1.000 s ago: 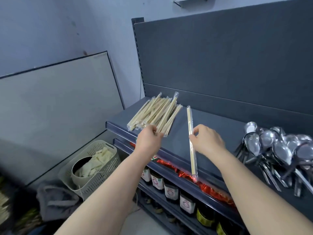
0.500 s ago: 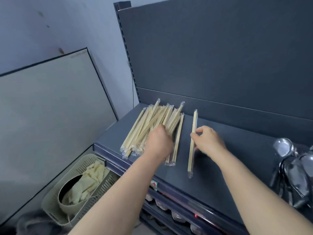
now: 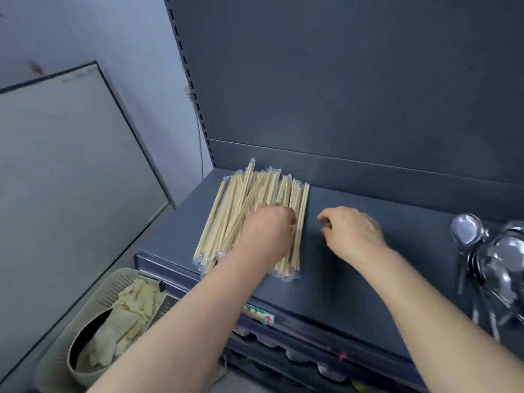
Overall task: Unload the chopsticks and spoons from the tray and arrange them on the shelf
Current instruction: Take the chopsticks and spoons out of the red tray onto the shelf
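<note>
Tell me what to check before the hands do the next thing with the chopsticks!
1. Chopsticks lying on the shelf: ok.
2. Chopsticks all lined up: not ok, a few lie crossed over the others.
3. Right hand free: ok, it holds nothing and is apart from the pile.
4. Left hand steadying the pile: ok, it rests on it; whether it grips any chopsticks, cannot tell.
5. Spoons clear of the chopsticks: ok, bare shelf lies between them.
</note>
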Available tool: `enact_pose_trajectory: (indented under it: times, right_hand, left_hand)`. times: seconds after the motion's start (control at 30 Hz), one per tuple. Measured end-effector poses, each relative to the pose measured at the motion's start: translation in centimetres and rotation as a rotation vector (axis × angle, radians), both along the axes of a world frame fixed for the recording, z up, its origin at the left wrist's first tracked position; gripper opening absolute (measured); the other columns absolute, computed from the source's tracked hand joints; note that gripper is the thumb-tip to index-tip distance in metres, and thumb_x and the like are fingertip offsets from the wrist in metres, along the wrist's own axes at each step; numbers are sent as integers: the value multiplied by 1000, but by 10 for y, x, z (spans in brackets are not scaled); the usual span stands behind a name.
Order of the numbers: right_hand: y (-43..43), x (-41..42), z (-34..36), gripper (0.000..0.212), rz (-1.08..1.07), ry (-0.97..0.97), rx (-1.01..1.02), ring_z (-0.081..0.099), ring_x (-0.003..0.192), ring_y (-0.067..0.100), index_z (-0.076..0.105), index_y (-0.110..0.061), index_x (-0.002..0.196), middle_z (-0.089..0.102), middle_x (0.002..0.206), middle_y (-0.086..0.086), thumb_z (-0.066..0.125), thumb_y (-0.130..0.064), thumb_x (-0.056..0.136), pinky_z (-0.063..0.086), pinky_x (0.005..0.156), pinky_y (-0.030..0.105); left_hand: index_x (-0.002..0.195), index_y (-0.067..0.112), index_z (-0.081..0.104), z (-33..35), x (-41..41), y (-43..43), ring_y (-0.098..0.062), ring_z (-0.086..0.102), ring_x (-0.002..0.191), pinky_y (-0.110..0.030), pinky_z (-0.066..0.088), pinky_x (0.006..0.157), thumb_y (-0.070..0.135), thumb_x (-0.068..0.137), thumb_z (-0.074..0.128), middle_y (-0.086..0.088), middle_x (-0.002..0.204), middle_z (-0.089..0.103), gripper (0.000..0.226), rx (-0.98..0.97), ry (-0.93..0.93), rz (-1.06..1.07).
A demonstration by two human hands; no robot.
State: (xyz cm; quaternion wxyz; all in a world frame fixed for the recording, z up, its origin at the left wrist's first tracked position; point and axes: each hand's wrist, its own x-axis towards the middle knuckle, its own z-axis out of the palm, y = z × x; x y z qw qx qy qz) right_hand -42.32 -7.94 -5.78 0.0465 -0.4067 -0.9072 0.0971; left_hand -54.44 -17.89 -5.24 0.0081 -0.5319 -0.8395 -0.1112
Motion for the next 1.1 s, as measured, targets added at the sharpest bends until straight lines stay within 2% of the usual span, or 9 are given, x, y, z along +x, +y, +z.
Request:
enact_pose_trajectory:
  times: [0.13, 0.27, 0.37, 0.53, 0.6, 0.7, 0.93, 1.03, 1.1]
  right_hand:
    - [-19, 44, -3, 28, -74, -81, 69, 53, 115, 21, 59, -31, 121, 59, 120, -4, 49, -23, 97, 44, 87, 32]
    - [-38, 105, -10, 29, -169, -187, 135, 53, 112, 21, 61, -29, 120, 60, 115, -3, 50, -19, 95, 44, 82, 33]
    - [-52, 150, -3, 29, -230, -179, 121, 54, 113, 21, 60, -28, 122, 60, 117, -2, 49, -23, 96, 44, 81, 32]
    - [-64, 234, 7, 24, -400, -75, 159, 57, 107, 19, 64, -29, 113, 63, 114, -6, 51, -21, 95, 43, 73, 30]
    - [-62, 272, 13, 23, -476, -47, 188, 58, 107, 19, 65, -30, 111, 63, 112, -6, 50, -25, 95, 42, 72, 30]
    - [-53, 343, 21, 22, -570, -10, 253, 57, 107, 20, 66, -32, 110, 64, 109, -5, 51, -27, 94, 44, 78, 32]
    - [-23, 518, 36, 24, -713, 26, 335, 53, 109, 21, 65, -29, 116, 64, 114, -5, 55, -27, 94, 43, 86, 36]
    - [-10, 572, 38, 25, -761, 40, 311, 54, 108, 20, 65, -30, 117, 63, 113, -4, 54, -27, 95, 44, 84, 35]
    - [-2, 596, 38, 24, -782, 41, 293, 55, 107, 20, 66, -31, 115, 63, 112, -5, 54, -27, 95, 45, 81, 34]
  left_hand:
    - [111, 18, 66, -7, 23, 6, -26, 50, 111, -36, 47, 78, 13, 88, 54, -4, 110, 62, 27, -110, 132, -190]
    - [104, 15, 65, -13, 67, 10, -28, 51, 106, -35, 40, 69, 15, 88, 54, -5, 104, 61, 19, -167, 173, -378]
    - [105, 16, 64, -12, 105, 15, -28, 54, 105, -33, 36, 66, 16, 90, 54, -5, 104, 64, 19, -199, 170, -487]
    - [111, 18, 65, 6, 178, 26, -30, 58, 106, -36, 51, 81, 27, 92, 53, -7, 109, 66, 24, -151, -44, -599]
    - [105, 19, 67, 14, 212, 31, -29, 61, 101, -37, 52, 81, 23, 91, 52, -5, 105, 69, 21, -71, -136, -621]
    - [96, 19, 68, 21, 273, 44, -23, 63, 91, -32, 52, 76, 16, 88, 53, 2, 93, 70, 17, 19, -247, -637]
    - [93, 21, 66, 29, 440, 88, -20, 65, 90, -32, 52, 81, 16, 86, 58, 5, 87, 70, 12, 68, -316, -689]
    - [98, 22, 67, 38, 496, 103, -14, 63, 90, -27, 50, 81, 17, 86, 60, 11, 83, 65, 14, 109, -315, -731]
    - [100, 22, 67, 43, 521, 110, -13, 63, 92, -28, 52, 82, 19, 87, 60, 12, 87, 66, 15, 107, -305, -745]
